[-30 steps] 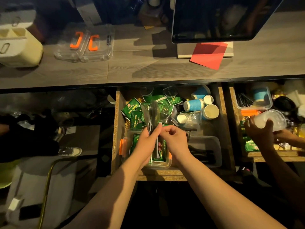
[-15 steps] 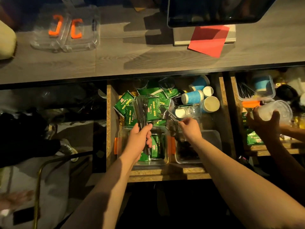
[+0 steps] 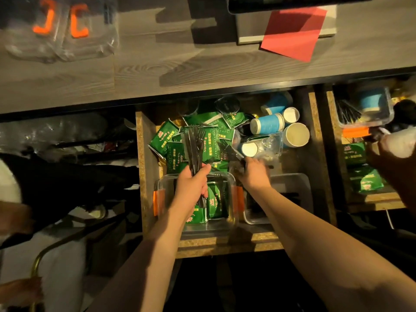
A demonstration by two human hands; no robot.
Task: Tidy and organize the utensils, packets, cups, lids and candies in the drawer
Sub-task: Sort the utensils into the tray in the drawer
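Note:
My left hand (image 3: pixel 193 185) grips a bundle of black plastic forks (image 3: pixel 194 145), tines pointing away, above a clear container (image 3: pixel 231 219) that holds green packets (image 3: pixel 215 199). My right hand (image 3: pixel 253 174) pinches another black fork (image 3: pixel 229 149) lying on the loose green packets (image 3: pixel 211 140) in the middle of the open drawer (image 3: pixel 146 176). Blue paper cups (image 3: pixel 267 123) lie at the drawer's back right, beside a clear tub (image 3: pixel 267 143). A second clear container (image 3: pixel 301 188) with dark utensils sits at the front right.
Another person's hand (image 3: pixel 391 167) holds a translucent cup (image 3: pixel 403 143) over the neighbouring drawer (image 3: pixel 378 199) on the right. On the wooden counter (image 3: pixel 157 70) lie clear lids with orange clips (image 3: pixel 60 25) and a red paper (image 3: pixel 295 30).
My right hand left the fork bundle and reached right to a fork on the packets. My left hand kept the bundle. The view tilted closer to the drawer.

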